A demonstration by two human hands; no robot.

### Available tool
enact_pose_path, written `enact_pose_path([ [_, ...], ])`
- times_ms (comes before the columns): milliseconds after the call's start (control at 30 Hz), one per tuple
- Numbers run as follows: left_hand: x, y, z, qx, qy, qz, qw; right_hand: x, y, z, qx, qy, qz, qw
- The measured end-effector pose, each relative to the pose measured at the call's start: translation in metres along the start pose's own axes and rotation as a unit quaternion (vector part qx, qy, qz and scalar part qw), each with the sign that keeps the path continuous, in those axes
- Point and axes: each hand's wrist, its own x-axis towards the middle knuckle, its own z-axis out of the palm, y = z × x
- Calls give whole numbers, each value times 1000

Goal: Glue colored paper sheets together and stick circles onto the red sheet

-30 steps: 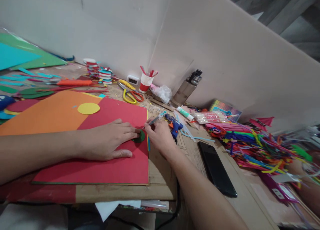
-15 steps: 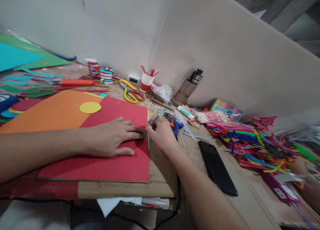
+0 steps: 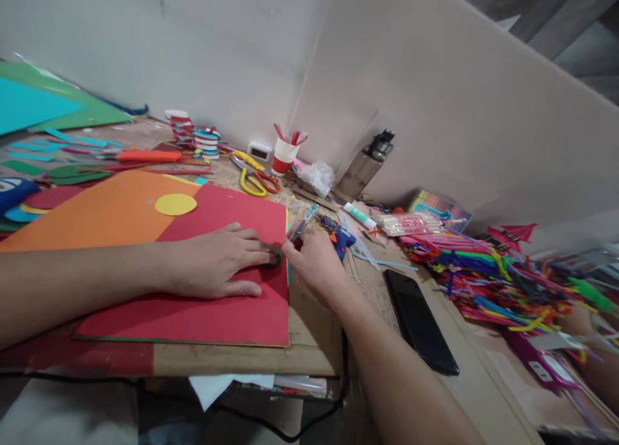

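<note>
My left hand point(image 3: 227, 259) lies flat on a red sheet point(image 3: 217, 326), thumb spread toward me. Its fingertips press on a small dark green round piece point(image 3: 277, 256) near the sheet's right edge, and they hide much of it. At that same edge my right hand point(image 3: 314, 255) is closed around a slim pen point(image 3: 304, 222), whose upper end points up and away. My own fingers hide its tip. A yellow oval piece point(image 3: 176, 204) rests where an orange sheet point(image 3: 111, 206) meets the red one.
Scissors point(image 3: 252, 180), a cup of red sticks point(image 3: 284, 156) and a bottle point(image 3: 365, 164) stand or lie along the wall. Right of my right hand are a blue glue gun point(image 3: 343, 244), a black phone point(image 3: 420, 319) and a heap of pipe cleaners point(image 3: 488, 284).
Both hands stay nearly in place. The pen's upper end has shifted slightly, and a bit more of the green piece's rim shows at my left fingertips.
</note>
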Motion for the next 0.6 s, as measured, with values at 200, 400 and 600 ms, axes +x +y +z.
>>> enact_pose_path([
  [200, 0, 1, 0, -17, 11, 1, 1000, -1, -1, -1, -4, -3, -5, 1000],
  [400, -1, 0, 1, -25, 20, 1, 999, -2, -3, -3, -11, -15, -5, 1000],
  [600, -1, 0, 1, -20, 11, 0, 1000, -4, -5, -5, -9, -19, -9, 1000],
])
